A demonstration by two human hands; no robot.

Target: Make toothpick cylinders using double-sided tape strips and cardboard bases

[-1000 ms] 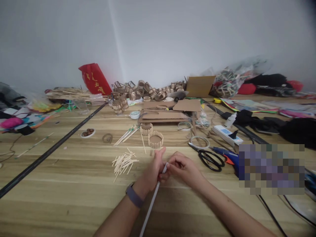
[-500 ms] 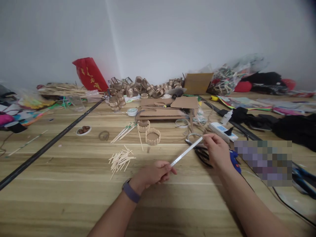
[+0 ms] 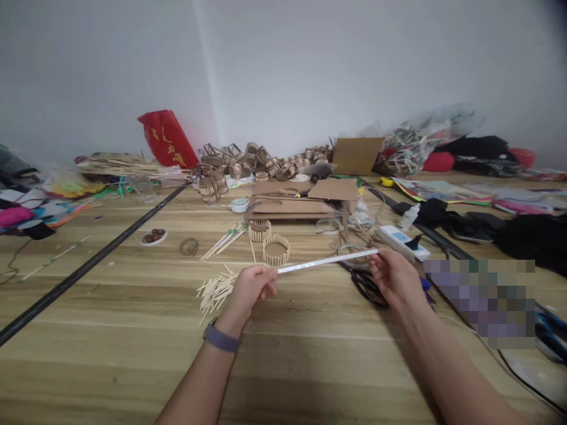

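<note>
A thin white strip (image 3: 326, 261) is stretched almost level between my two hands above the wooden table (image 3: 133, 330). My left hand (image 3: 251, 287) pinches its left end, closed, with a purple band on the wrist. Its right end is pinched in my right hand (image 3: 392, 275), which hovers over black scissors (image 3: 365, 285). Just behind the strip stand two small round stick baskets (image 3: 276, 249), and a loose pile of short sticks (image 3: 217, 288) lies left of my left hand.
Cardboard sheets (image 3: 292, 206), a power strip (image 3: 401, 241), tape rolls and wire lie behind the baskets. More stick baskets (image 3: 257, 160), a red bag (image 3: 168, 140) and a cardboard box (image 3: 357, 154) line the wall. A black rail (image 3: 88, 268) crosses the table on the left. Cables run at right.
My hands went from together at the strip's end to wide apart, drawing it out. The left hand rose and moved left; the strip levelled from steep to nearly horizontal.
</note>
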